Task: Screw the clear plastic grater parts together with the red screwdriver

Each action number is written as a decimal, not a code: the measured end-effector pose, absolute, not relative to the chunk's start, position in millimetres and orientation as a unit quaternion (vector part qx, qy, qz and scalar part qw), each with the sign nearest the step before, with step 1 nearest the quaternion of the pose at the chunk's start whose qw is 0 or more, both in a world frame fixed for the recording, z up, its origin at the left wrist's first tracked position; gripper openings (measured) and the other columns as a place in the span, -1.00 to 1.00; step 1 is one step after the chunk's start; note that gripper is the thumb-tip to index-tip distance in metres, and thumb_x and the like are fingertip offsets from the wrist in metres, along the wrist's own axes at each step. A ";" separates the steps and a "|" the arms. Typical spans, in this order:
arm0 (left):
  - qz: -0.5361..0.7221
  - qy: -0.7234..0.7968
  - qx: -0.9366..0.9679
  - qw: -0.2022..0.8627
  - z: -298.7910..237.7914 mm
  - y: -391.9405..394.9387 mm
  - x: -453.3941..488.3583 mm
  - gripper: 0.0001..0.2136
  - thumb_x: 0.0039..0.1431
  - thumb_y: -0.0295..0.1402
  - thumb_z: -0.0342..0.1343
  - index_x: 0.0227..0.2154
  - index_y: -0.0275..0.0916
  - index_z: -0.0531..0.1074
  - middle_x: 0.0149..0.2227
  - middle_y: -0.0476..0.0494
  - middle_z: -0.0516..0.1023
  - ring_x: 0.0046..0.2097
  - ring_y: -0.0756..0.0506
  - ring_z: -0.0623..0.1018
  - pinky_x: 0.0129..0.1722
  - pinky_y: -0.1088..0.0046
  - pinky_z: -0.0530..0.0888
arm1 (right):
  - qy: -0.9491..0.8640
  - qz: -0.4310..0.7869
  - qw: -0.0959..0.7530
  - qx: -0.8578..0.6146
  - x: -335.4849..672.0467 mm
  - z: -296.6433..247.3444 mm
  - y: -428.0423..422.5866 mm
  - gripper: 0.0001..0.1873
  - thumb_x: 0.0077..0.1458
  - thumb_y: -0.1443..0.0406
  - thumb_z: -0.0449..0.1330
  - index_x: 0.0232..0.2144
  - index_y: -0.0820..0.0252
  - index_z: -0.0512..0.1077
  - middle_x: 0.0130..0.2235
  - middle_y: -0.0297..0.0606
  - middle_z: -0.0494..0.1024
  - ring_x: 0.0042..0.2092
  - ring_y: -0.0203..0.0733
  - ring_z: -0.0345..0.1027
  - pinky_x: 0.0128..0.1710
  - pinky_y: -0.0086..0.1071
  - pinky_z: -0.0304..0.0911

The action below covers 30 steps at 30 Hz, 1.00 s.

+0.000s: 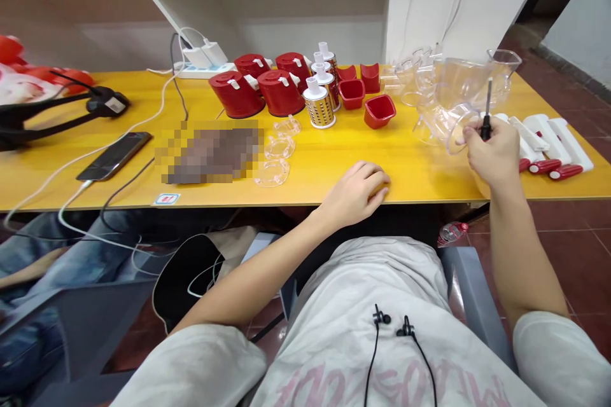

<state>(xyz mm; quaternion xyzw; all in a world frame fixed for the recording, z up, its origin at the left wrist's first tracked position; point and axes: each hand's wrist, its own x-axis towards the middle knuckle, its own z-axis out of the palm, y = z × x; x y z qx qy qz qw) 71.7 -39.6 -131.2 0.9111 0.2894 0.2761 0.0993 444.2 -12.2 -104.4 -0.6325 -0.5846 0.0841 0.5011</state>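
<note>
Two hands at a yellow bench (324,162): a small screwdriver (486,117) and a clear plastic housing (442,117) are gripped in the right hand (491,152); the left hand (356,191) is rested empty, loosely curled, nearby.

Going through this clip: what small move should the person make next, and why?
Probably the left hand, resting empty on the yellow table, should rise to steady the clear plastic part. The right hand appears to manage that tilted part and a black-handled screwdriver together, so a second hand would likely make it more secure.
</note>
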 end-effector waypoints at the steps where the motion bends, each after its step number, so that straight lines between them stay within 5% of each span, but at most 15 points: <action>1: 0.276 0.289 0.911 0.098 -131.2 -39.7 71.5 -0.75 0.78 -0.27 0.08 0.14 -0.17 0.67 0.16 -0.39 0.75 0.23 -0.39 0.68 0.37 -0.09 0.69 | -0.580 0.045 0.480 -0.657 444.5 -99.6 -7.6 -0.77 0.38 0.00 0.42 -0.22 -0.07 0.58 -0.21 -0.09 0.74 -0.10 0.28 0.69 0.12 0.32 0.70; 7: 0.278 0.277 0.915 0.094 -132.6 -37.6 71.2 -0.72 0.78 -0.28 0.05 0.13 -0.22 0.67 0.15 -0.41 0.76 0.21 -0.41 0.68 0.35 -0.10 0.68 | -0.571 0.048 0.443 -0.690 436.6 -83.9 15.6 -0.77 0.33 0.18 0.44 -0.35 -0.09 0.49 -0.35 -0.16 0.65 -0.06 0.36 0.74 0.22 0.37 0.67; 12: 0.279 0.279 0.914 0.096 -133.7 -35.6 72.6 -0.73 0.79 -0.27 0.05 0.13 -0.18 0.67 0.16 -0.40 0.77 0.22 -0.42 0.68 0.35 -0.12 0.67 | -0.558 0.110 0.455 -0.685 432.8 -74.1 33.3 -0.85 0.35 0.27 0.39 -0.30 -0.04 0.52 -0.29 -0.09 0.80 -0.21 0.29 0.79 0.03 0.34 0.76; 18: 0.303 0.286 0.899 0.133 -134.0 -35.2 69.9 -0.74 0.72 -0.25 0.14 0.24 -0.19 0.63 0.23 -0.41 0.75 0.30 -0.44 0.70 0.43 -0.16 0.68 | -0.543 0.133 0.544 -0.625 442.4 -71.5 56.4 -0.79 0.35 0.05 0.46 -0.18 -0.03 0.59 -0.27 -0.09 0.78 -0.22 0.25 0.78 -0.33 0.13 0.72; 22: 0.400 0.293 0.845 0.202 -117.4 -1.2 78.0 -0.48 0.55 -0.22 0.31 0.47 -0.21 0.51 0.42 -0.45 0.66 0.32 -0.41 0.72 0.46 -0.14 0.71 | -0.547 0.142 0.549 -0.616 447.5 -70.4 66.5 -0.74 0.26 0.02 0.49 -0.21 -0.05 0.55 -0.32 -0.14 0.74 -0.35 0.12 0.67 -0.45 -0.01 0.57; 26: 0.484 0.277 0.806 0.199 -91.2 66.4 109.9 -0.38 0.33 -0.25 0.48 0.42 -0.11 0.54 0.44 -0.40 0.67 0.39 -0.46 0.67 0.49 -0.16 0.67 | -0.534 0.155 0.544 -0.629 446.2 -68.8 67.1 -0.70 0.24 0.00 0.48 -0.19 -0.06 0.52 -0.27 -0.13 0.78 -0.45 -0.01 0.55 -0.49 -0.05 0.49; 30: 0.496 0.248 0.783 0.283 -82.6 120.9 149.5 -0.17 0.17 -0.09 0.71 0.42 -0.13 0.48 0.56 -0.50 0.60 0.52 -0.58 0.61 0.57 -0.33 0.60 | -0.509 0.217 0.563 -0.614 447.2 -61.4 56.5 -0.58 0.17 -0.06 0.56 -0.15 -0.09 0.50 -0.36 -0.34 0.68 -0.60 -0.23 0.26 -0.63 -0.23 0.20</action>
